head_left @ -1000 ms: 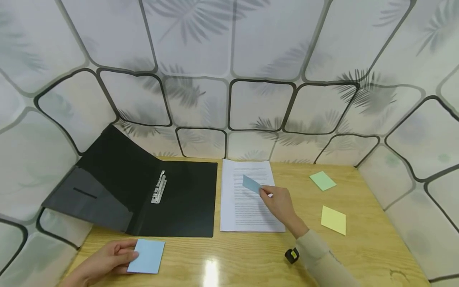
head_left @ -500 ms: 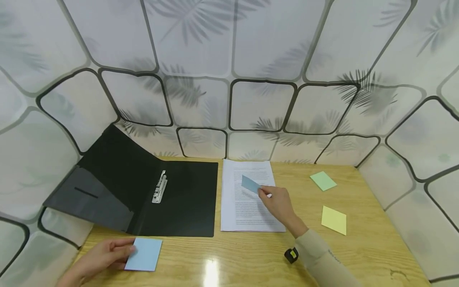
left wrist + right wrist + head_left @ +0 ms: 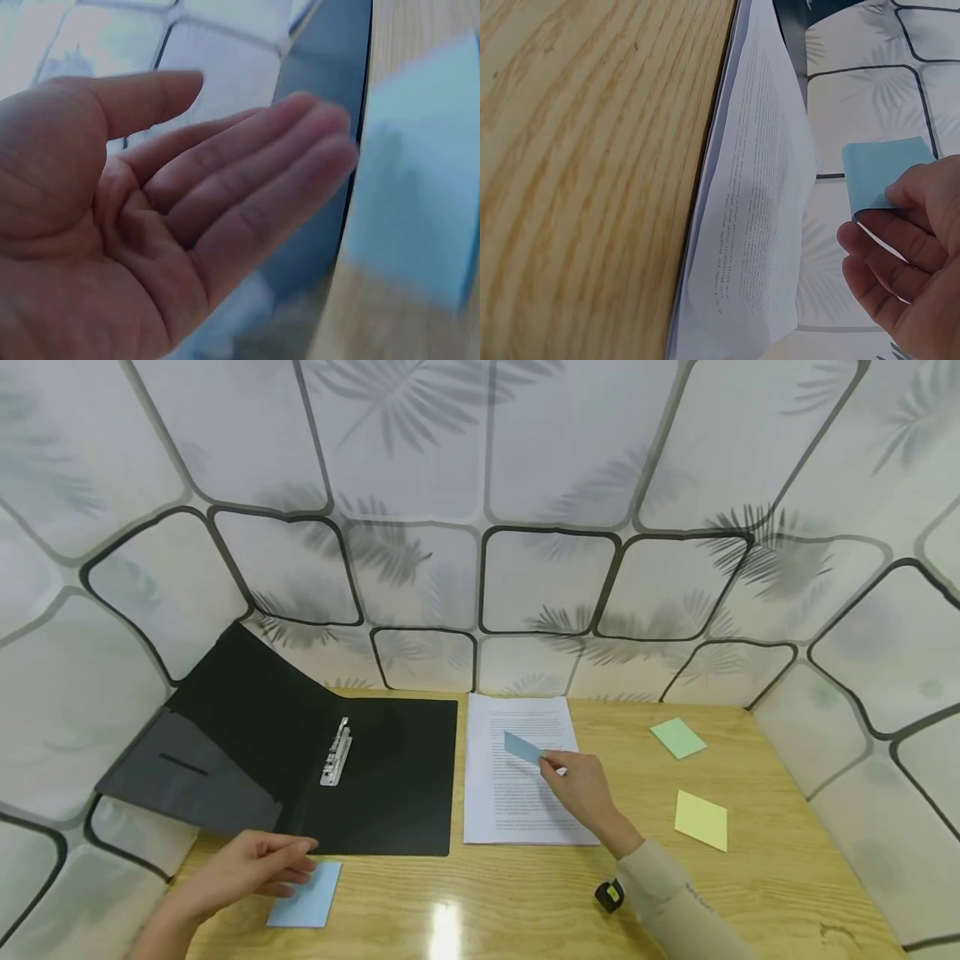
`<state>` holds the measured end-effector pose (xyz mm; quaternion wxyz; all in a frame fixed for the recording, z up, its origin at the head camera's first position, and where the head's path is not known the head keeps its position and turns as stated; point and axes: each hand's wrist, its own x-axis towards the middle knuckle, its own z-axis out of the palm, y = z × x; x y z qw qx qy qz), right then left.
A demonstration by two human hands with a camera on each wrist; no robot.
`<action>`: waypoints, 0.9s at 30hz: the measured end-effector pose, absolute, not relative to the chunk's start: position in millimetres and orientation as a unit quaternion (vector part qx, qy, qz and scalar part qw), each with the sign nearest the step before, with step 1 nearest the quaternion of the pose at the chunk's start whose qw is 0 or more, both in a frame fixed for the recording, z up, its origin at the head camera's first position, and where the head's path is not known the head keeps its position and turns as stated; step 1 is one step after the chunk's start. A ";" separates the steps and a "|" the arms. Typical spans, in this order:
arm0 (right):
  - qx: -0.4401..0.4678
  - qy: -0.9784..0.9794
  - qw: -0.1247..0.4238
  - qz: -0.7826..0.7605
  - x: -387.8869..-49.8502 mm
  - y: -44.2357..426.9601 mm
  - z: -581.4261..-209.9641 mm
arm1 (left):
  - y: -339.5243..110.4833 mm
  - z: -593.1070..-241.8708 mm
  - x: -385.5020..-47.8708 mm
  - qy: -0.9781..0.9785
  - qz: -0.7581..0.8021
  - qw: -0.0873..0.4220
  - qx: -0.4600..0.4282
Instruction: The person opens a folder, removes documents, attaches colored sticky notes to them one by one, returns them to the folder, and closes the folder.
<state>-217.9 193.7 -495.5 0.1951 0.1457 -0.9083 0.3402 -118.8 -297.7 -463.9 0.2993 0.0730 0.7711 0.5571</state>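
Observation:
A blue sticky note pad lies on the table at the lower left in the head view. My left hand hovers over it with loosely extended fingers; the left wrist view shows nothing in the palm and the pad apart from the fingertips. Between thumb and fingers my right hand pinches a single blue sticky note. That note is held above a stack of printed paper. In the right wrist view, the note stands up from the fingers, away from the sheets.
An open black lever folder with a metal clip lies left of the paper, its cover leaning on the patterned wall. Green and yellow sticky pads lie at the right. A small black object is by the right sleeve.
My left hand has let go of the blue sticky note pad and lifted off it; the pad now rests on the table. The right hand has hardly moved, still pinching its note.

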 end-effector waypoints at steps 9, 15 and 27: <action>0.171 -0.910 0.210 0.314 -216.4 191.2 -498.2 | -217.9 -464.9 -163.7 0.742 0.600 0.273 0.117; 0.197 -0.914 0.213 0.282 -216.2 187.5 -502.7 | -168.0 -475.8 -196.5 0.743 0.619 0.240 0.087; 0.231 -0.908 0.228 0.266 -209.8 179.9 -502.2 | -81.2 -483.2 -231.1 0.704 0.654 0.278 -0.006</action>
